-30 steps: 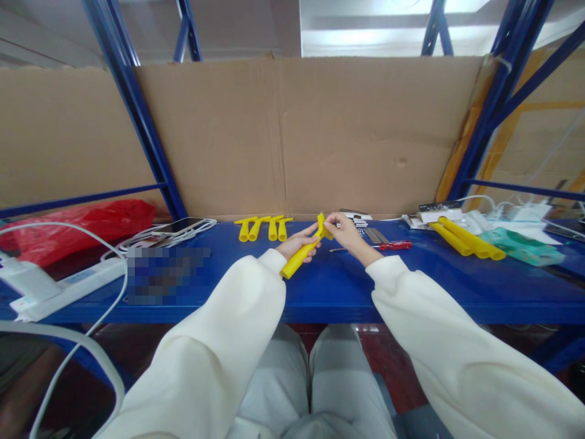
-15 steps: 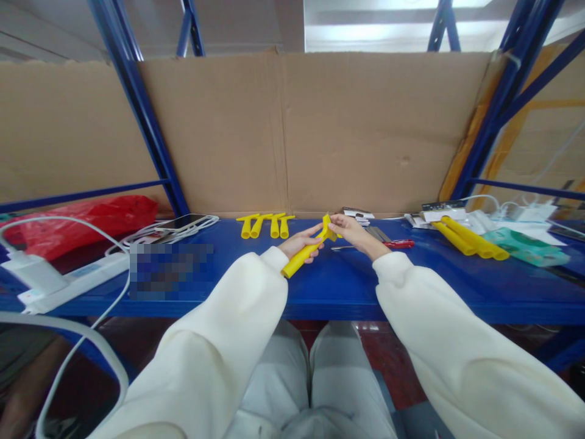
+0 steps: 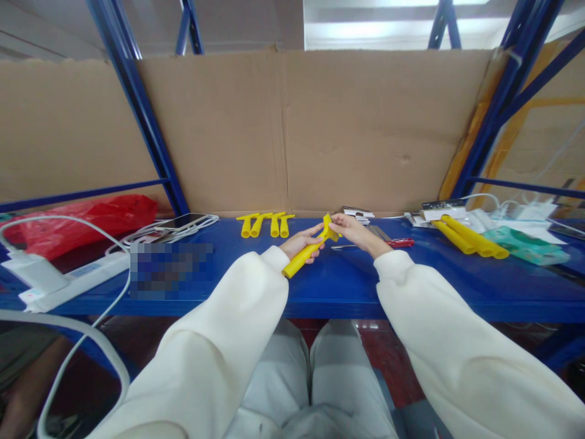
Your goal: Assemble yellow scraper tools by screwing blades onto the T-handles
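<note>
Above the blue table (image 3: pixel 247 280) I hold a yellow T-shaped handle (image 3: pixel 297 262) at a slant, its round tubular end toward me on the left. My left hand (image 3: pixel 301 245) wraps around the tube just below the flared head. At the head, the fingers of my right hand (image 3: pixel 350 228) pinch the wide crosspiece; whether a smaller part is between them is hidden. A screwdriver with a red handle (image 3: pixel 401 242) lies beneath and right of my right wrist. Several matching yellow T-shaped pieces (image 3: pixel 265 225) stand in a row at the back left.
Yellow tubes (image 3: pixel 470 238) lie at right beside a green packet (image 3: pixel 525 245). Small packets (image 3: pixel 359 214) sit by the cardboard wall (image 3: pixel 292 134). At left are a red bag (image 3: pixel 91 222), a white power strip (image 3: pixel 82 281), cables and a phone (image 3: pixel 185 221). Blue posts flank the table.
Almost nothing differs. Both hands and the yellow handle have shifted very slightly to the right, with the grip kept.
</note>
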Demonstrator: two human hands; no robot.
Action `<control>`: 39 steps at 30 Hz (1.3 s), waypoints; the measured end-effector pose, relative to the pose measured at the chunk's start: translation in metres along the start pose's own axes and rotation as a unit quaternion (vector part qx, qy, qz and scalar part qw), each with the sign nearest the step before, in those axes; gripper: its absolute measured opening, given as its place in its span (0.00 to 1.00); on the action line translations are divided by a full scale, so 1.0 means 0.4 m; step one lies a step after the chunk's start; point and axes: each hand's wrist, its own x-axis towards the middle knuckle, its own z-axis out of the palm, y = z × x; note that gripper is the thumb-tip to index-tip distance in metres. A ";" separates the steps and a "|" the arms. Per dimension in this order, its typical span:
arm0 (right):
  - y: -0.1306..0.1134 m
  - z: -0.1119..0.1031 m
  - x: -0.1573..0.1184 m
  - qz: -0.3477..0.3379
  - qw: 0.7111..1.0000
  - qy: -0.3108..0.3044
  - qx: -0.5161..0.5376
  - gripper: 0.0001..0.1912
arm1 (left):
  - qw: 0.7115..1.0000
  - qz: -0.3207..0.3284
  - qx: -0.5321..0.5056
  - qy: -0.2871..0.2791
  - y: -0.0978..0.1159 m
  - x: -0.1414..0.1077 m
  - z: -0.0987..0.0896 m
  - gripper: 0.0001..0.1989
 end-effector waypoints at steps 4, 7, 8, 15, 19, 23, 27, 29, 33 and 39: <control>0.008 0.011 -0.002 0.006 0.999 0.033 -0.016 0.18 | 1.000 0.011 -0.011 0.027 0.005 0.000 0.007 0.42; 0.016 0.020 -0.002 0.025 0.997 0.053 -0.040 0.20 | 0.999 0.016 -0.019 0.041 0.007 0.000 0.011 0.42; 0.018 0.021 -0.002 0.029 0.997 0.055 -0.048 0.20 | 0.999 0.016 -0.021 0.042 0.007 0.000 0.011 0.42; 0.024 0.016 -0.006 0.008 0.995 0.038 -0.094 0.25 | 0.998 0.023 -0.048 0.015 0.003 0.005 0.006 0.43; 0.019 0.016 -0.009 0.011 0.993 0.037 -0.109 0.26 | 0.999 0.027 -0.036 0.018 0.005 0.005 0.008 0.41; 0.020 0.016 -0.006 0.015 0.993 0.043 -0.109 0.26 | 0.999 0.028 -0.026 0.028 0.007 0.003 0.012 0.40; 0.026 0.013 0.000 0.016 0.992 0.043 -0.115 0.25 | 0.999 0.023 -0.035 0.027 0.005 0.003 0.012 0.41; 0.030 0.011 0.001 0.019 0.992 0.042 -0.117 0.24 | 0.999 0.021 -0.041 0.026 0.004 0.004 0.011 0.41; 0.035 0.007 0.000 0.017 0.993 0.037 -0.112 0.23 | 0.998 0.025 -0.043 0.023 0.004 0.004 0.010 0.42; 0.032 0.003 0.002 0.032 0.991 0.052 -0.121 0.22 | 0.998 0.032 -0.024 0.051 0.011 -0.001 0.022 0.39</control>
